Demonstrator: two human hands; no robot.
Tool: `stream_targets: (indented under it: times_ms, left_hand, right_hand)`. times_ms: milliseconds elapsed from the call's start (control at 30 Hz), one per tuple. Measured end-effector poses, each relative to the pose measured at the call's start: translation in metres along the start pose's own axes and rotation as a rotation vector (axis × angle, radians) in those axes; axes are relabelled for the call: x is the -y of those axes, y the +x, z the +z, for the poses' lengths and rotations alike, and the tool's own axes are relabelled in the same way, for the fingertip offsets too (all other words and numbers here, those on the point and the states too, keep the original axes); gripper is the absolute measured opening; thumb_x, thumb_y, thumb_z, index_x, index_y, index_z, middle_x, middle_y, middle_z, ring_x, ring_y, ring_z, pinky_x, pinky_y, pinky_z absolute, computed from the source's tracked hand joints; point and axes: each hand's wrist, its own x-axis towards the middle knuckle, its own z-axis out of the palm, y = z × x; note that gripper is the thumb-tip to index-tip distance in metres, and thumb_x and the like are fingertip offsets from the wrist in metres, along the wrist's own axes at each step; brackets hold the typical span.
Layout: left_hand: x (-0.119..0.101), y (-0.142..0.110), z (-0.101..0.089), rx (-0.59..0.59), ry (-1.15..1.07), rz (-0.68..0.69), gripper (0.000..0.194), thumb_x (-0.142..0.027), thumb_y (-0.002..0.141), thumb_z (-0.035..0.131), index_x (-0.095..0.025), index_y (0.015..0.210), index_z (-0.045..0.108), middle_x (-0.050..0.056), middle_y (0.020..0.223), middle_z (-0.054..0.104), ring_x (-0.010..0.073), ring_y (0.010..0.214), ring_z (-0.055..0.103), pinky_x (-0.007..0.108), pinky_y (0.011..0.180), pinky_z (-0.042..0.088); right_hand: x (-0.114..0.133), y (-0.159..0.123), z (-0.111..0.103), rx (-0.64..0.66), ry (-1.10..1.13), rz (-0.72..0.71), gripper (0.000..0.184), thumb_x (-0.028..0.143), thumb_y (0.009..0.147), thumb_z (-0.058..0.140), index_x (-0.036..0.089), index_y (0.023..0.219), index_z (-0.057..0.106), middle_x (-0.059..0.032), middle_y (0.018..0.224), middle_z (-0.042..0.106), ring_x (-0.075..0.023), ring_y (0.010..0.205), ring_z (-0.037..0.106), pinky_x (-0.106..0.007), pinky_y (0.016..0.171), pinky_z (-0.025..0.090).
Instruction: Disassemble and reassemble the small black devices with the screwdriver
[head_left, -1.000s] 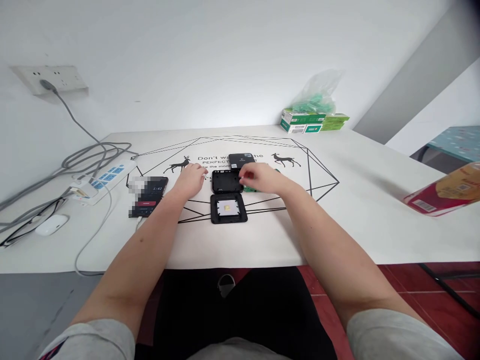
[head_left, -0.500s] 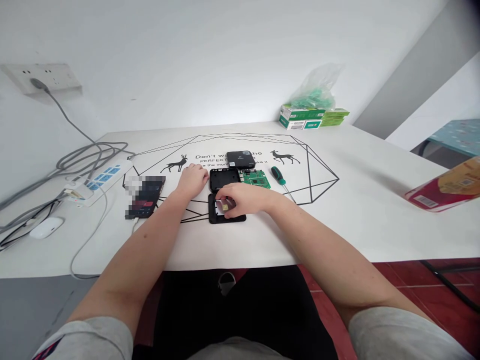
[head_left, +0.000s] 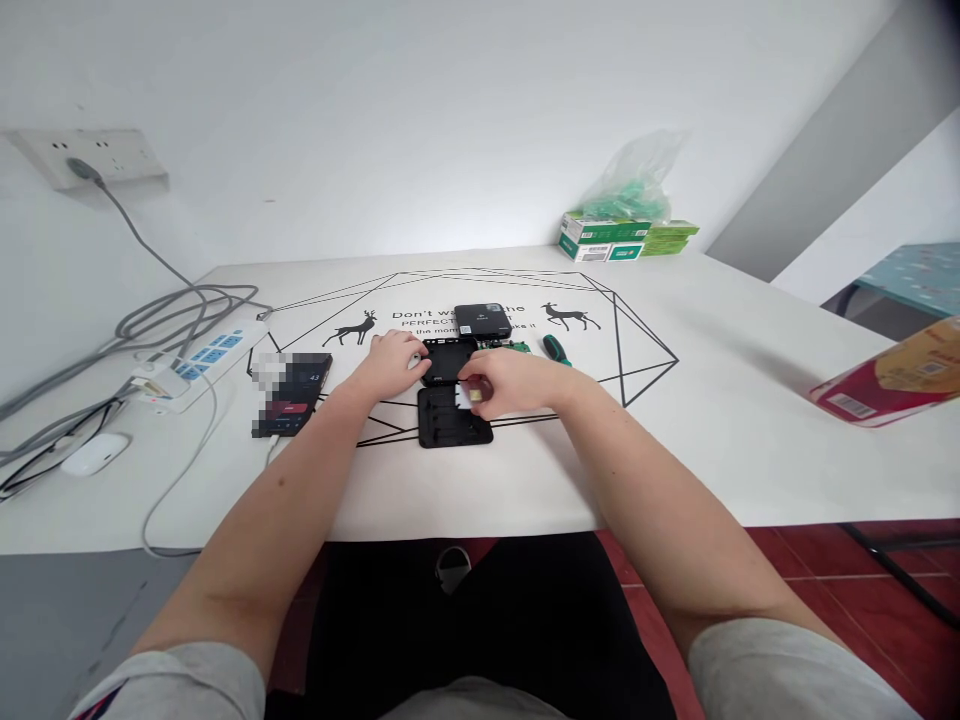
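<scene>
Right hand (head_left: 510, 382) pinching white plate (head_left: 463, 398) over far right corner of black cover (head_left: 455, 428); left hand (head_left: 391, 362), loosely spread, at left edge of black casing (head_left: 448, 362).

Bright, even light falls on the white table (head_left: 697, 440), with soft shadow beside my right arm (head_left: 637, 480). The small piece (head_left: 463, 398) in my right hand (head_left: 514, 384) looks slightly unsharp; the upper right corner is dark, the edges stretched.

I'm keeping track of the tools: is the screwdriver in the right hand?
No, the right hand pinches a white plate, while the green-and-black screwdriver lies on the table.
</scene>
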Motion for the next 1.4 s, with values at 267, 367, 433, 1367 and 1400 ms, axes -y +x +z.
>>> stream_targets:
  times_ms: [267, 367, 433, 1367, 1400]
  left_hand:
    - [-0.004, -0.001, -0.002, 0.019, 0.013, -0.020, 0.032, -0.037, 0.106, 0.053, -0.022, 0.115, 0.080, 0.014, 0.131, 0.076, 0.0375, 0.135, 0.062, 0.058, 0.117, 0.043]
    - [-0.004, 0.000, -0.002, 0.022, 0.012, -0.023, 0.030, -0.036, 0.105, 0.054, -0.022, 0.115, 0.080, 0.014, 0.130, 0.076, 0.0373, 0.135, 0.062, 0.058, 0.117, 0.043]
    - [-0.004, 0.000, -0.001, 0.025, 0.016, -0.026, 0.030, -0.035, 0.105, 0.054, -0.022, 0.115, 0.079, 0.014, 0.130, 0.077, 0.0370, 0.134, 0.063, 0.058, 0.117, 0.043]
    - [-0.002, 0.001, -0.002, 0.067, 0.017, -0.039, 0.037, -0.036, 0.104, 0.051, -0.025, 0.119, 0.082, 0.012, 0.130, 0.079, 0.0371, 0.135, 0.064, 0.058, 0.119, 0.042]
    - [-0.003, 0.001, -0.002, 0.065, 0.016, -0.041, 0.036, -0.036, 0.104, 0.051, -0.025, 0.118, 0.082, 0.012, 0.129, 0.079, 0.0370, 0.135, 0.064, 0.058, 0.119, 0.042]
  right_hand:
    - [-0.018, -0.015, -0.019, 0.228, -0.047, 0.321, 0.032, 0.018, 0.064, 0.077, 0.025, 0.084, 0.054, 0.0017, 0.084, 0.058, -0.0175, 0.072, 0.053, -0.033, 0.061, 0.037]
    - [-0.019, -0.014, -0.017, 0.283, -0.040, 0.372, 0.036, 0.020, 0.065, 0.080, 0.024, 0.091, 0.057, 0.0001, 0.091, 0.064, -0.0192, 0.078, 0.058, -0.032, 0.063, 0.040]
    - [-0.021, -0.013, -0.016, 0.283, -0.019, 0.391, 0.036, 0.024, 0.066, 0.083, 0.024, 0.093, 0.059, -0.0011, 0.096, 0.068, -0.0201, 0.082, 0.061, -0.032, 0.065, 0.040]
    - [-0.053, -0.005, -0.012, 0.060, -0.044, 0.443, 0.009, 0.016, 0.082, 0.075, 0.024, 0.078, 0.073, -0.0030, 0.087, 0.078, -0.0206, 0.080, 0.068, -0.032, 0.070, 0.047]
    - [-0.054, -0.005, -0.012, 0.063, -0.047, 0.445, 0.009, 0.016, 0.083, 0.074, 0.023, 0.078, 0.072, -0.0029, 0.087, 0.078, -0.0201, 0.079, 0.067, -0.032, 0.069, 0.047]
